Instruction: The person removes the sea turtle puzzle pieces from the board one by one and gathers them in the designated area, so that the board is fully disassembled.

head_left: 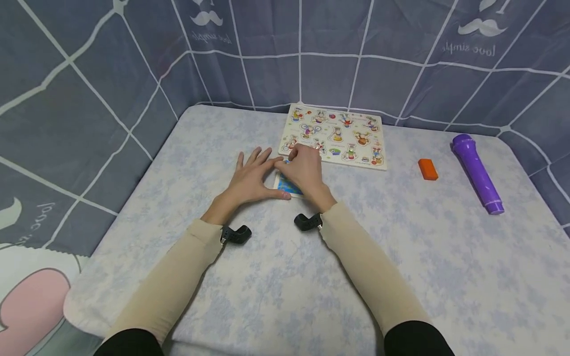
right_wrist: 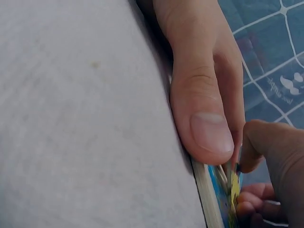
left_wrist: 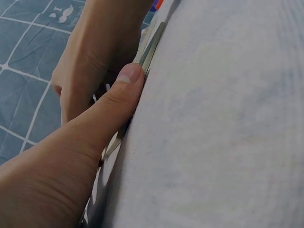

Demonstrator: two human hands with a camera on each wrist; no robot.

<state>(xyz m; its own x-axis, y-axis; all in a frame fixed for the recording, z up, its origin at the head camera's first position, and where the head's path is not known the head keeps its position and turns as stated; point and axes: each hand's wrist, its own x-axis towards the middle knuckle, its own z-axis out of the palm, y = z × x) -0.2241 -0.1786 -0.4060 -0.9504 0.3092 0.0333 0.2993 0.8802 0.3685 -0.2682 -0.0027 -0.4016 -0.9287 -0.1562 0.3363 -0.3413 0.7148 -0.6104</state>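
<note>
A small wooden puzzle board [head_left: 285, 185] with a blue printed face lies between my hands. My left hand [head_left: 252, 180] rests at its left side with fingers spread, and its thumb [right_wrist: 206, 123] touches the near edge of the board. Over the board, my right hand [head_left: 305, 168] is curled, its fingertips pinching a thin, yellow-and-blue puzzle piece [right_wrist: 234, 185] that stands tilted above the face. The piece's outline is mostly hidden by the fingers. In the left wrist view, the board's edge [left_wrist: 153, 47] shows just beyond the left thumb.
Behind the hands lies a larger wooden puzzle board [head_left: 343, 133] with cartoon animal figures. An orange block [head_left: 428, 169] and a purple microphone-shaped thing [head_left: 478, 174] lie to the right on the patterned tablecloth [head_left: 276, 277]. Grey-blue gridded curtains [head_left: 329, 39] border the table.
</note>
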